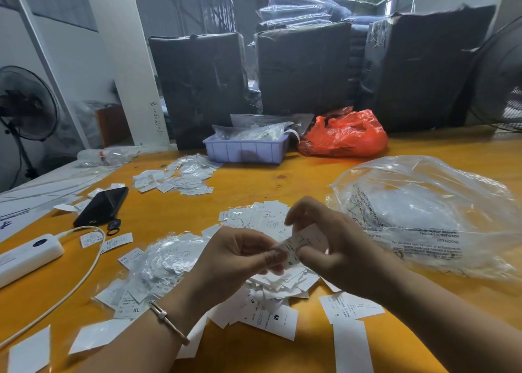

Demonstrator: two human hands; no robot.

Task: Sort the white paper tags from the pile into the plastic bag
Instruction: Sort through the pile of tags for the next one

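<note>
Hands meet above a loose pile of white paper tags point(271, 259) on an orange wooden table point(254, 180), seen from the head camera. The left hand point(240, 257) curls its fingers and thumb around one end of a small white printed paper tag point(300, 244); the right hand point(324, 237) pinches the other end, so both grip the same tag just above the pile. A large clear plastic bag with printed warnings point(423, 211) lies crumpled to the right of the pile, near but not touching it; its mouth cannot be made out. Left of the pile sit tags in clear sleeves point(166, 257), and beyond them a black phone point(103, 204) and a white power bank point(26, 255).

Likely risk: thin tags may cling together, so two could go into the bag as one. The limp bag may also refuse a one-handed drop, letting the tag slide back onto the table.
</note>
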